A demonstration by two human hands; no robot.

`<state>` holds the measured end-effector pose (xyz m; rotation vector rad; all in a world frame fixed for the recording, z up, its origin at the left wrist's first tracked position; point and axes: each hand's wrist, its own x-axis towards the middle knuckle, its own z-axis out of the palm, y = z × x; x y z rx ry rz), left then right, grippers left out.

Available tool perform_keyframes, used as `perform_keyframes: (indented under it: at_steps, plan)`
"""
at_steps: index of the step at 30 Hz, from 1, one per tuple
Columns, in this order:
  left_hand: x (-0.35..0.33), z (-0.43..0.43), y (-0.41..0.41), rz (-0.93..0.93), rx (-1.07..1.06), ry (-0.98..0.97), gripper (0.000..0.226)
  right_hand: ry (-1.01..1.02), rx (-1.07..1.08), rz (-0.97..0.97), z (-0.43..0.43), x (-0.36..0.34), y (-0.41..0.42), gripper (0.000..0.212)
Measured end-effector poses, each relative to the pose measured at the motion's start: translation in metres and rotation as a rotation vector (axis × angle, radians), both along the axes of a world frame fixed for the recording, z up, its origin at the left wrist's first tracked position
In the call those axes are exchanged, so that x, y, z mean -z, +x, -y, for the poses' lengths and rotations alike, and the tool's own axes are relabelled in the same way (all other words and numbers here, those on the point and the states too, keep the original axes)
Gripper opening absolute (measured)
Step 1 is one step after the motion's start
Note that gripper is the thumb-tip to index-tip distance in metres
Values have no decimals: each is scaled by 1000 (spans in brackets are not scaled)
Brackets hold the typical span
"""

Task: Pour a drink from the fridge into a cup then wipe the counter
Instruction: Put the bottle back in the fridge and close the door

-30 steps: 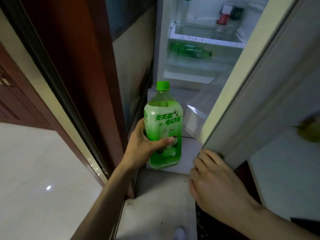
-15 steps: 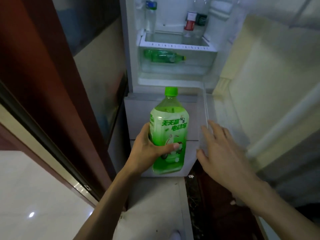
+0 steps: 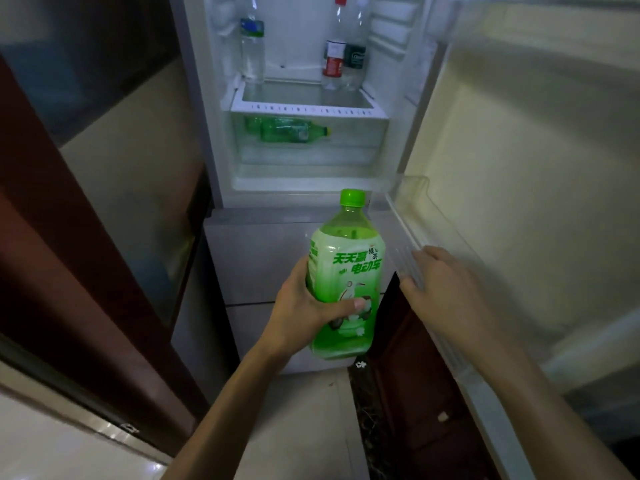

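a dark reddish wooden frame (image 3: pixel 86 271) is seen well to the left of the left hand (image 3: pixel 304 317), with a pale glossy floor (image 3: pixel 45 445) shown below it. the left hand is raised in front of the open fridge (image 3: pixel 207 98), and its fingers and thumb are wrapped round the lower half of a green tea bottle (image 3: pixel 346 289), the thumb being laid across the front of the label. the bottle is held upright in the air, clear of any shelf, and is nearly full of pale green drink; it is closed by a green cap (image 3: pixel 352 197). behind the bottle and the left hand, the grey lower drawers (image 3: pixel 259 258) of the fridge are shut. above both hands, a green bottle (image 3: pixel 287 129) is laid on its side in a clear bin, under a white shelf (image 3: pixel 304 109). on that shelf a clear bottle with a blue label (image 3: pixel 252 46) is stood at the left, and a red-labelled bottle (image 3: pixel 333 57) and a dark-labelled bottle (image 3: pixel 356 53) are stood together at the right. just right of the held bottle, the right hand (image 3: pixel 446 292) is stretched forward with the fingers nearly straight and laid against the clear rack (image 3: pixel 412 230) at the foot of the open fridge door (image 3: pixel 519 168); nothing is held in it.
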<state>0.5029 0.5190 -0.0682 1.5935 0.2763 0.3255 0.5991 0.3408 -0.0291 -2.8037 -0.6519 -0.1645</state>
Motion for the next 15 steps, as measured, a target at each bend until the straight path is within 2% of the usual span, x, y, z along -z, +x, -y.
perform_keyframes:
  at_steps: [3,7,11,15]
  plan:
    - [0,-4,17,-10,-2,-3,59,36,-1,-47,-5,3,18,24]
    - [-5,-10,42,-14,-4,24,65,46,30,-85,-17,1,42,44]
    - [-14,-16,70,-1,-16,65,60,86,17,-100,-31,-7,71,37]
    - [-14,-27,97,-3,-36,89,65,148,-20,-106,-48,-17,100,38]
